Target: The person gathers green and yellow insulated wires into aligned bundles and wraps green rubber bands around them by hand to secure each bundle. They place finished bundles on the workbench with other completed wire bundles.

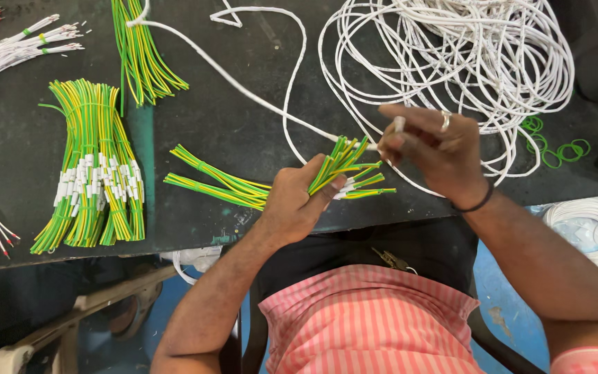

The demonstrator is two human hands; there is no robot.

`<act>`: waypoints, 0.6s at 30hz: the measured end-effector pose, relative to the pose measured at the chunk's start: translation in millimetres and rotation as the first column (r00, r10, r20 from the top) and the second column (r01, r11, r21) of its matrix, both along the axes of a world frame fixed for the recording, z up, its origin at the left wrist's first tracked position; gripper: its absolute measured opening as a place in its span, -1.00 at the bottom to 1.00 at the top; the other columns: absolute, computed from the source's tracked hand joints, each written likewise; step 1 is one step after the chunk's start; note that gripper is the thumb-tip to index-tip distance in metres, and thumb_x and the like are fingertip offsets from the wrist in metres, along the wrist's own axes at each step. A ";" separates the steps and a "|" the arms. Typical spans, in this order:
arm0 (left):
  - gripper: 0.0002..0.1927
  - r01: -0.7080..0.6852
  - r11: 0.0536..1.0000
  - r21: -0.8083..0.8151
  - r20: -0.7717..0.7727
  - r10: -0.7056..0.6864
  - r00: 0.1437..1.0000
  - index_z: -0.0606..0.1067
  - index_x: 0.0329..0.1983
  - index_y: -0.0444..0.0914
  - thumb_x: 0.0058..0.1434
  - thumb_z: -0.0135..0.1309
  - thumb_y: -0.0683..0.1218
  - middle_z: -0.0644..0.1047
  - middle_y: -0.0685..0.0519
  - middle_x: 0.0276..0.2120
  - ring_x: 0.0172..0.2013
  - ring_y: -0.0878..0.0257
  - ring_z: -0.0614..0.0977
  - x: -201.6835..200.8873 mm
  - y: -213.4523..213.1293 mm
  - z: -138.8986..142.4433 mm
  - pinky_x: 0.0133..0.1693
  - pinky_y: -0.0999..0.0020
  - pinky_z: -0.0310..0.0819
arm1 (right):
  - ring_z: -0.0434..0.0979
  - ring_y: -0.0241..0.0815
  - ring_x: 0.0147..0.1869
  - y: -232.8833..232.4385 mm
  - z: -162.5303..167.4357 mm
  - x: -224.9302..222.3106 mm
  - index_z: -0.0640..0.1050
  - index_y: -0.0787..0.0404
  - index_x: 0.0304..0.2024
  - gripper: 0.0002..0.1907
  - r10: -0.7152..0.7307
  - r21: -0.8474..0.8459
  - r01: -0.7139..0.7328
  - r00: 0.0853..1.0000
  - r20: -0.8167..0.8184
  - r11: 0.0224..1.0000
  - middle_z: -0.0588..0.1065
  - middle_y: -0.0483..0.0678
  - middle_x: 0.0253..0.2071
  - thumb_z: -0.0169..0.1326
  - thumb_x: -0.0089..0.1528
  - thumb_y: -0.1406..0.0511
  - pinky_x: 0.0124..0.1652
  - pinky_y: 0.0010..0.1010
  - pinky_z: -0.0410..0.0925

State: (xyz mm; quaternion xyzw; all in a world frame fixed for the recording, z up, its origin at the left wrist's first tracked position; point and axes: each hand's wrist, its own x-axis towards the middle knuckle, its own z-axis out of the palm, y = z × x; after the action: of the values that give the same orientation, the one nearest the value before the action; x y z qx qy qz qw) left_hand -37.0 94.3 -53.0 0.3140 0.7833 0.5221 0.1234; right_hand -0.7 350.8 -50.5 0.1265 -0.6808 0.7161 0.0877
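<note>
We grip a fan of green-yellow wires (299, 181) in our closed left hand (297, 204) over the table edge (195, 239) while our right hand (432, 149) pinches a white sleeve (399, 125), a sleeved bundle (95, 173) already lying finished at left and the white cable coil (451, 62) waiting
</note>
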 end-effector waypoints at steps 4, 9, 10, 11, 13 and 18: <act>-0.68 0.014 1.000 -0.002 0.000 -0.014 1.000 0.47 -0.12 -0.28 0.42 0.01 0.09 0.51 0.03 -0.64 -0.59 0.17 0.63 0.6 -0.1 0.7 -0.48 0.26 0.44 | 0.60 -0.41 -0.19 1.0 -12.2 0.6 0.57 0.29 -0.11 -0.92 -0.075 0.054 0.076 0.997 -0.025 0.996 0.61 -0.08 -0.23 0.21 0.36 0.42 -0.18 -0.57 0.48; -0.65 0.029 0.999 0.023 -0.070 -0.027 0.997 0.48 0.03 -0.29 0.41 -0.01 0.07 0.51 -0.03 -0.61 -0.57 0.07 0.62 1.7 0.2 1.1 -0.46 0.20 0.42 | 0.25 -0.54 -0.44 1.7 -17.3 -2.4 0.68 0.29 -0.17 -0.90 -0.168 0.365 0.194 0.980 -0.103 0.911 0.53 -0.12 -0.43 0.34 0.27 0.44 -0.44 -0.63 0.09; -0.66 0.030 0.999 0.021 -0.074 -0.028 0.997 0.48 0.00 -0.29 0.42 0.00 0.07 0.51 -0.04 -0.61 -0.56 0.04 0.62 1.7 0.0 0.9 -0.45 0.19 0.42 | 0.20 -0.54 -0.45 1.6 -15.6 -3.4 0.69 0.27 -0.17 -0.90 -0.160 0.382 0.185 0.982 -0.098 0.905 0.53 -0.12 -0.43 0.34 0.27 0.45 -0.44 -0.62 0.05; -0.67 0.030 0.999 0.019 -0.081 -0.028 0.996 0.49 -0.02 -0.30 0.42 0.00 0.07 0.50 -0.06 -0.61 -0.55 0.02 0.62 1.1 0.0 0.7 -0.45 0.17 0.41 | 0.24 -0.54 -0.45 1.2 -13.1 -5.1 0.68 0.25 -0.15 -0.87 -0.142 0.387 0.194 0.977 -0.158 0.901 0.53 -0.12 -0.38 0.35 0.26 0.45 -0.45 -0.64 0.08; -0.67 0.024 1.000 0.008 -0.077 -0.023 0.997 0.47 -0.07 -0.30 0.42 0.01 0.07 0.50 -0.06 -0.61 -0.55 0.01 0.62 0.8 0.0 -0.2 -0.45 0.17 0.41 | 0.32 -0.54 -0.44 -0.6 -7.1 -6.9 0.67 0.21 -0.12 -0.83 -0.102 0.396 0.207 0.957 -0.272 0.894 0.55 -0.13 -0.28 0.36 0.24 0.45 -0.46 -0.66 0.13; -0.68 0.026 1.000 -0.014 -0.112 -0.028 0.993 0.45 -0.14 -0.31 0.43 0.03 0.07 0.47 -0.09 -0.61 -0.55 -0.05 0.59 0.0 0.3 -1.9 -0.45 0.15 0.39 | 0.44 -0.51 -0.33 -4.9 6.0 -1.8 0.66 0.18 -0.10 -0.82 -0.082 0.438 0.216 0.949 -0.306 0.873 0.61 -0.08 -0.14 0.31 0.26 0.45 -0.38 -0.62 0.24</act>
State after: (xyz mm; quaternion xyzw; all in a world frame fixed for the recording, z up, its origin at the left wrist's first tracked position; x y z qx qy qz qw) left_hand -37.1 94.7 -54.9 0.3525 0.7880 0.4970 0.0883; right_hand -2.5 345.9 -44.5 0.1895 -0.8213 0.4977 0.2047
